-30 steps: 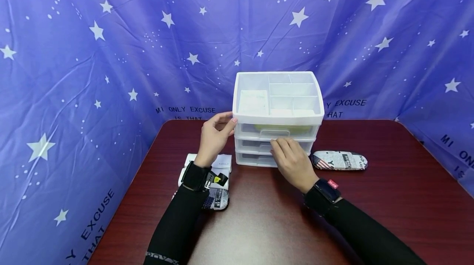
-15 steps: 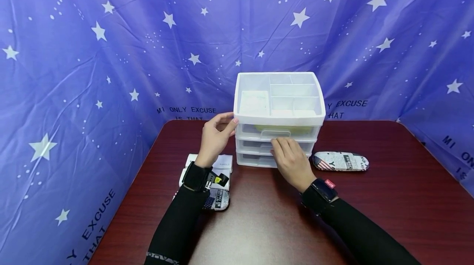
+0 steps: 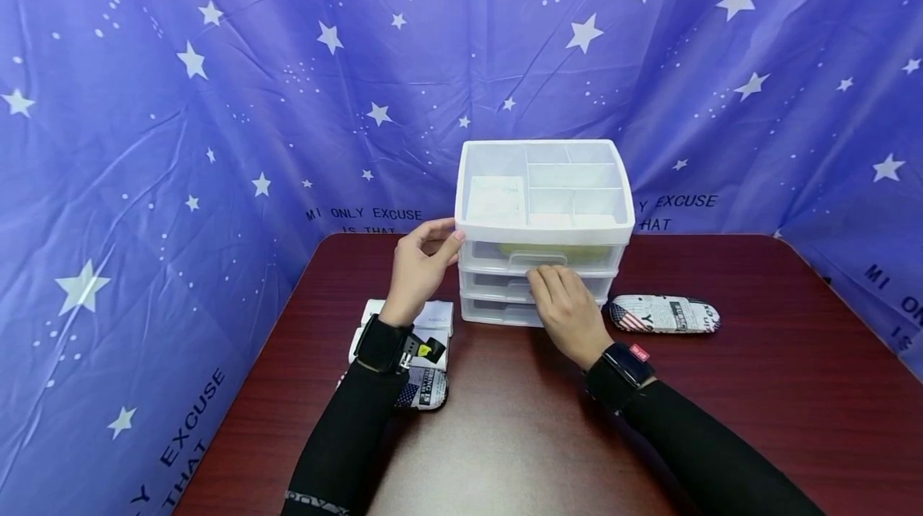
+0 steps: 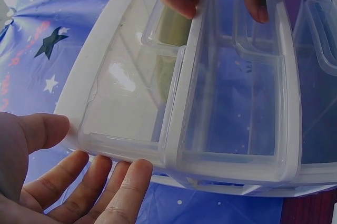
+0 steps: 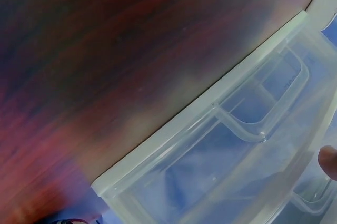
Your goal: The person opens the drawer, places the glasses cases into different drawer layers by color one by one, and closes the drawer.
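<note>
A white plastic drawer organizer [image 3: 537,231] with three clear drawers stands near the table's back edge. My left hand [image 3: 420,264] rests at its upper left corner, the thumb on the front and the fingers along the side. In the left wrist view those fingers [image 4: 129,192] are fairly straight beside the wall. My right hand [image 3: 570,312] is at the front of the middle drawer [image 3: 490,285], fingers bent over its handle; their exact contact is partly hidden. A thumb tip [image 5: 329,162] shows in the right wrist view. Something yellow-green [image 4: 174,29] lies in the top drawer.
Right of the organizer lies a newsprint-patterned glasses case [image 3: 663,314]. Left, under my forearm, are white folded items [image 3: 436,316] and another patterned case [image 3: 429,388]. The organizer's top tray [image 3: 577,174] has compartments. A blue star curtain [image 3: 404,59] hangs behind the table [image 3: 757,420].
Both hands stay at the organizer, and its drawers look unmoved. My right wrist has shifted very slightly left, while the view itself has moved a little.
</note>
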The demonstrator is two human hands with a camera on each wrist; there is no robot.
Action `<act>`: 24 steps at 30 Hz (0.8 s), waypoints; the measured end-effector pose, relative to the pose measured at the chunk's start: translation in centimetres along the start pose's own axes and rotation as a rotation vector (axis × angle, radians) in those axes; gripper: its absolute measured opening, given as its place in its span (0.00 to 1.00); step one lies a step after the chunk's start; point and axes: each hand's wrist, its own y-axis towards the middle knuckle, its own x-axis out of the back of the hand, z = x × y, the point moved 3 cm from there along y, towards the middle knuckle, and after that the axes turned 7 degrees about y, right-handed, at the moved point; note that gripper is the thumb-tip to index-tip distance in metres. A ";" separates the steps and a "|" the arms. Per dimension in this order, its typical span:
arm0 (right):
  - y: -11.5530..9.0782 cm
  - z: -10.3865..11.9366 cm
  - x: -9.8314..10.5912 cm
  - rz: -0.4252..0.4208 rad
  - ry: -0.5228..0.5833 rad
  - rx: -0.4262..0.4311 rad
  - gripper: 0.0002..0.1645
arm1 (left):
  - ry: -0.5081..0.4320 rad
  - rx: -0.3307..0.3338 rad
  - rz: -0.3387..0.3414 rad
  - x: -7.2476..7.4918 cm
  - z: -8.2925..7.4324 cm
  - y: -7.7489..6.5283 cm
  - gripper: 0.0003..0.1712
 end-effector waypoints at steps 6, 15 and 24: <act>0.3 0.0 -0.1 0.012 -0.024 0.006 0.18 | 0.006 0.005 0.004 0.1 -1.0 -0.3 0.19; 0.1 0.1 -0.1 0.009 -0.036 -0.001 0.18 | 0.025 0.006 0.018 0.1 -2.5 -0.8 0.19; 0.1 0.3 0.0 0.009 -0.008 -0.020 0.19 | -0.011 -0.001 0.000 0.1 0.0 0.0 0.20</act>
